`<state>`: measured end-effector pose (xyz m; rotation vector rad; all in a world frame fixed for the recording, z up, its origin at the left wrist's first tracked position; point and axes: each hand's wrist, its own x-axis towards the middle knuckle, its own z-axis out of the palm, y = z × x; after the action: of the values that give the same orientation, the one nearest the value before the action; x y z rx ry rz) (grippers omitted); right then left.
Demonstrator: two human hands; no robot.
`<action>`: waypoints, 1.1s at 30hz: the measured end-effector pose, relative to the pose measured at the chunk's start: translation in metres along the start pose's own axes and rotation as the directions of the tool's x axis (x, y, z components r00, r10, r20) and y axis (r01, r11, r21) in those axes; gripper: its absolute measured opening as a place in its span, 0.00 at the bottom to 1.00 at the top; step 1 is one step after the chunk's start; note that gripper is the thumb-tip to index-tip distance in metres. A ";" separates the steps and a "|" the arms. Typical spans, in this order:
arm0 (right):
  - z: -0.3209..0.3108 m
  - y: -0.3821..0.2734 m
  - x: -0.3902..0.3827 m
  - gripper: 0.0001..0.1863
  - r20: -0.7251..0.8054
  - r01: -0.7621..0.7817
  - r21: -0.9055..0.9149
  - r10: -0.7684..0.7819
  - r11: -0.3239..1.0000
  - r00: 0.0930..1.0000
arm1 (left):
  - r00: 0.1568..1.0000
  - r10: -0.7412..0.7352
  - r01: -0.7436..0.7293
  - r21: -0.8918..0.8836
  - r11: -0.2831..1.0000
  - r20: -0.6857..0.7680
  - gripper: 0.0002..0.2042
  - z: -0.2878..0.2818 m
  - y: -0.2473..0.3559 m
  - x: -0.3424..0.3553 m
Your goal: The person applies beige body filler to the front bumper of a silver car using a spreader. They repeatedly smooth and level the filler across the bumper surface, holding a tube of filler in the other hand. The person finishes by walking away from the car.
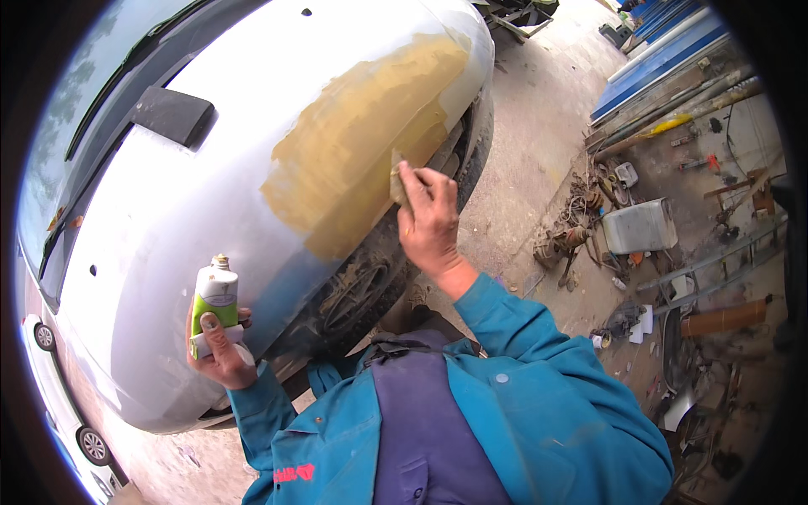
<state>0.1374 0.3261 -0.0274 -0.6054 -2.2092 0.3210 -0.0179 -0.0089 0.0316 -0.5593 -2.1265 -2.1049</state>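
Observation:
A wide patch of tan body filler [362,135] covers part of the white car's fender [227,151], above the dirty front wheel [358,290]. My right hand [431,217] is closed on a filler-smeared putty spreader [399,183], at the wheel-arch side of the patch. The spreader's tip appears to touch the filler, and my fingers hide part of it. Low at the left, my left hand [223,353] grips a white-and-green bottle [217,290] upright beside the fender. Something white, not clear in kind, also lies under those fingers.
A black block-shaped piece [174,116] rests on the car near the windshield. To the right, a dented metal container [640,225], a ladder [715,265] and assorted scrap cover the ground. Blue panels [656,63] lie at the far right. Another white car [63,396] stands at the left.

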 end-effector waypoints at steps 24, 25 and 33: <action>0.010 -0.030 -0.059 0.42 -0.033 0.114 0.100 -0.111 0.988 0.993 | 0.999 0.007 -0.006 -0.035 0.999 0.041 0.25 -0.002 -0.001 0.004; 0.007 -0.032 -0.062 0.41 -0.048 0.144 0.114 -0.139 0.983 0.989 | 0.999 0.009 -0.008 -0.041 0.999 0.045 0.25 -0.003 -0.002 0.005; -0.008 0.043 0.015 0.27 -0.093 -0.081 0.105 0.091 0.991 0.991 | 0.998 0.021 -0.016 -0.071 0.997 0.066 0.27 -0.006 -0.005 0.005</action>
<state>0.1486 0.3707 -0.0303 -0.6486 -2.0635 0.4367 -0.0257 -0.0135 0.0284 -0.6636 -2.0790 -2.1884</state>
